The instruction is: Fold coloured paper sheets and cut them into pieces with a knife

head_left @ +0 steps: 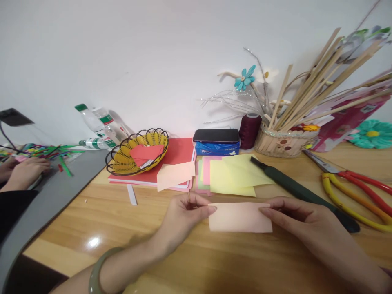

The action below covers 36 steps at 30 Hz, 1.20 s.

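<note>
A folded rectangle of pale pink paper (240,217) lies on the wooden table (128,228) in front of me. My left hand (182,216) pinches its left edge between thumb and fingers. My right hand (300,216) holds its right edge the same way. A green bangle sits on my left wrist. Just beyond the paper lies a pile of yellow, pink and green paper sheets (235,173).
A black utility knife (301,194) and red-yellow scissors (357,190) lie to the right. A yellow wire basket (137,153) rests on red books, near a phone on a tissue pack (217,142), a thread spool (249,130) and a stick-filled basket (280,143). Another person's hands (23,171) work at far left.
</note>
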Motion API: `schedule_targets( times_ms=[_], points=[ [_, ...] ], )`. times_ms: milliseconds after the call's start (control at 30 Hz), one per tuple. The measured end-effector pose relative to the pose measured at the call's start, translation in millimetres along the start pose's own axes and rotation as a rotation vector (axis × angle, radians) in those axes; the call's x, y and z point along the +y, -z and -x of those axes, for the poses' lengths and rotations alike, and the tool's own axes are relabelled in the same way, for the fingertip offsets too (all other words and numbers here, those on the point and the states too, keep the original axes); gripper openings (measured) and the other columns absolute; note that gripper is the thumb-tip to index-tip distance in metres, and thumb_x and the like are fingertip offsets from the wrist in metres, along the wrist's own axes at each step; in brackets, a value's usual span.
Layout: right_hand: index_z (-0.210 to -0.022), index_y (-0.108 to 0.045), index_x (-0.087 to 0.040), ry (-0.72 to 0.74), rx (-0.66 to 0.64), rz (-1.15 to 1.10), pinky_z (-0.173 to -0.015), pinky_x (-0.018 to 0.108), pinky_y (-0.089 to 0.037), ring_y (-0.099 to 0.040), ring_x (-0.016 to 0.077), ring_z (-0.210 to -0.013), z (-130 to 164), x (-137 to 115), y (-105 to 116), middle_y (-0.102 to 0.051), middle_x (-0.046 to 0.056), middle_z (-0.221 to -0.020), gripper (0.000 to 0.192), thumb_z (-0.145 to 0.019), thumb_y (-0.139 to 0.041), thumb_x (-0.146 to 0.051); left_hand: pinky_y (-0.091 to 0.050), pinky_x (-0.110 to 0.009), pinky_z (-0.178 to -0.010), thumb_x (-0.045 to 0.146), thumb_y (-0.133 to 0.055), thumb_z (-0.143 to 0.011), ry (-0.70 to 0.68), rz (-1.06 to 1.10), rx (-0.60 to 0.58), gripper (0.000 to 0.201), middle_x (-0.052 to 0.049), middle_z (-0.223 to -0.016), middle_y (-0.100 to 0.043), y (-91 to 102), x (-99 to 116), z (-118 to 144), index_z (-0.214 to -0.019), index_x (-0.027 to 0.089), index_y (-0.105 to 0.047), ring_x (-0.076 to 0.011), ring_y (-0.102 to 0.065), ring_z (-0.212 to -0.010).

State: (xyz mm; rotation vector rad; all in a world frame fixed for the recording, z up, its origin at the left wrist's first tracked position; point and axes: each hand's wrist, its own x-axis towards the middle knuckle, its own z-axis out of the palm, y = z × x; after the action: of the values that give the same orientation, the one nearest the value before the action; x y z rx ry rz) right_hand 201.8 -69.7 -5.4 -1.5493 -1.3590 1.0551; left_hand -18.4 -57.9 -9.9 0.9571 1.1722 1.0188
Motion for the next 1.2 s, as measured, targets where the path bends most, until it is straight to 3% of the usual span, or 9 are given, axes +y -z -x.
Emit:
schedule_targets(
  times_ms=[467, 700, 1200],
  points=[
    [-0.065, -0.069, -0.022, -0.086, -0.026, 0.004, -0.053, 0.027, -0.046, -0.059, 0.0188, -0.065, 1.4, -7.5, 1.9, -0.067, 0.004, -0.071, 0.046, -0.059, -0.061, -0.066, -0.041, -0.018, -0.058, 0.026, -0.08, -0.059, 0.002, 0.044, -0.054, 0.019, 0.001, -0.06, -0.066, 2.4, -4.2, -1.0, -0.06, 0.013, -0.066, -0.0073, -0.054, -0.057],
    [-0.067, -0.07, -0.021, -0.156, -0.04, -0.061, -0.055, 0.028, -0.047, -0.06, 0.0196, -0.065, 1.6, -8.4, 3.5, -0.068, 0.004, -0.073, 0.042, -0.058, -0.064, -0.062, -0.041, -0.019, -0.058, 0.026, -0.08, -0.061, 0.038, 0.098, -0.107, 0.02, 0.0, -0.06, -0.066, 2.5, -5.2, -0.2, -0.061, 0.013, -0.065, -0.0074, -0.055, -0.056],
    [-0.066, -0.07, -0.022, -0.23, -0.036, -0.149, -0.053, 0.027, -0.046, -0.06, 0.0179, -0.063, 3.3, -10.2, 3.7, -0.068, 0.003, -0.071, 0.037, -0.053, -0.07, -0.057, -0.042, -0.018, -0.058, 0.028, -0.081, -0.059, 0.058, 0.069, -0.089, 0.021, 0.0, -0.059, -0.066, 2.0, -3.9, -0.5, -0.061, 0.013, -0.065, -0.0072, -0.055, -0.055]
  ],
)
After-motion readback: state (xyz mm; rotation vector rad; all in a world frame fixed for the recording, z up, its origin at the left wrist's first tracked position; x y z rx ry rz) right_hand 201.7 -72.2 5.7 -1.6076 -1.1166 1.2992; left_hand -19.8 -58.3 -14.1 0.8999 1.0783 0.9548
